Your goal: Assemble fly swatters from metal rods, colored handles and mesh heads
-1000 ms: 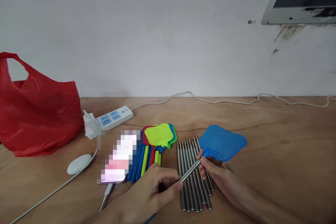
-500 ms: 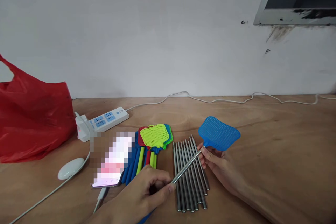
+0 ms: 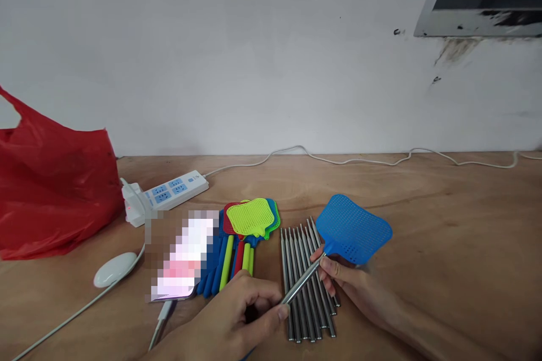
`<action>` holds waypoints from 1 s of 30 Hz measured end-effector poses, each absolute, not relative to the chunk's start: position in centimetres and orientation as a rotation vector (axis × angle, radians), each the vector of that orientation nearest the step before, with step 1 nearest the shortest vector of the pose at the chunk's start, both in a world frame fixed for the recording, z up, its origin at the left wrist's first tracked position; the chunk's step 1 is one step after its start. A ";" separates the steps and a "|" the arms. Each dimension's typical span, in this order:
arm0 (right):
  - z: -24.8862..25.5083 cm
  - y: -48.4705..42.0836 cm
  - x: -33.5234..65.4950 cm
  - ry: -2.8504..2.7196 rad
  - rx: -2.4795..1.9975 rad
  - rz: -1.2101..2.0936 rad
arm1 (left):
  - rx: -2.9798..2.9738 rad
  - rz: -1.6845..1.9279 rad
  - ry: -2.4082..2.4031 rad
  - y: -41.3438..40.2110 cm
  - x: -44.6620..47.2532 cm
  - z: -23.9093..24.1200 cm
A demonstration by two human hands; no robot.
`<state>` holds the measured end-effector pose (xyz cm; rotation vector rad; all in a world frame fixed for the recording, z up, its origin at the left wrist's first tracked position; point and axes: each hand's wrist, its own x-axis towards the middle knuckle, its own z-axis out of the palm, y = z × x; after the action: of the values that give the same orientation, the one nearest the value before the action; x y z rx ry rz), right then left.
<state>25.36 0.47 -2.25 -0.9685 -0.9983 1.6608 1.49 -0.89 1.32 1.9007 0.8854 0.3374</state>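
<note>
A fly swatter with a blue mesh head [image 3: 354, 228] and a silver metal rod [image 3: 302, 284] slants across the middle, held in both hands. My left hand [image 3: 243, 313] is closed around the rod's lower part; a bit of blue shows beneath it. At the neck, just below the blue head, my right hand [image 3: 349, 279] pinches the rod with thumb and fingers. Under the swatter lies a row of several silver metal rods [image 3: 302, 316]. Left of them are stacked swatter heads, a yellow-green one [image 3: 249, 217] on top, and several coloured handles [image 3: 227, 259], partly hidden by my left hand.
A phone [image 3: 184, 262] with a blurred screen lies left, its cable [image 3: 158, 327] plugged in. Behind it sit a white power strip [image 3: 178, 189] and a red plastic bag [image 3: 55, 192]. A white oval object [image 3: 115, 269] rests nearby. A thin cord [image 3: 355, 162] runs along the wall.
The blue swatter head has come slightly nearer and lower, with my right hand moving down and a little left. My left hand has shifted slightly right and down, still gripping the rod.
</note>
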 end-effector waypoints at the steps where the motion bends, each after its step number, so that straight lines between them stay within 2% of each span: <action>1: -2.2 0.4 25.4 -0.992 -0.962 1.679 | 1.905 0.347 0.884 -0.9 1.6 1.3; 10: -2.0 0.1 24.8 -0.993 -0.964 1.696 | 1.894 0.355 0.855 -0.8 2.0 1.5; 21: -1.9 2.5 26.3 -0.810 -0.946 1.565 | 1.910 0.393 0.925 -0.3 1.9 1.8; 30: -1.7 3.2 26.6 -0.668 -0.889 1.587 | 1.663 0.381 0.994 -0.2 2.0 2.1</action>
<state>26.59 3.24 -1.66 -0.8887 -0.6676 1.5867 1.98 -0.16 2.07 1.6631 0.9940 0.3813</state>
